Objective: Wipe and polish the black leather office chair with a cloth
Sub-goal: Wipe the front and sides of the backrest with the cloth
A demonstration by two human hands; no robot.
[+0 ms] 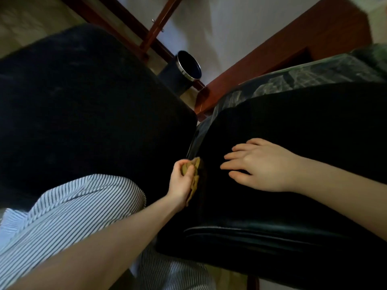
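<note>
The left hand [180, 183] conceals most of the cloth [195, 178]. The right and bottom edges cut off the chair [293, 126]. A second black seat [83, 101] hides the bin [174, 78] base.

The person wore a white garment [73, 206] with thin dark stripes, seen at about eight o'clock in the picture. The stripes ran close and even, bending where the fabric folded. On the garment's nine o'clock side the edge was gathered into a soft pleated frill [10, 222]. More of the same striped fabric [173, 273] showed at six o'clock. The left forearm [117, 237], at eight o'clock, was bare down to the left hand [181, 185]. The right forearm [335, 185], near four o'clock, was bare down to the right hand [259, 166].
</note>
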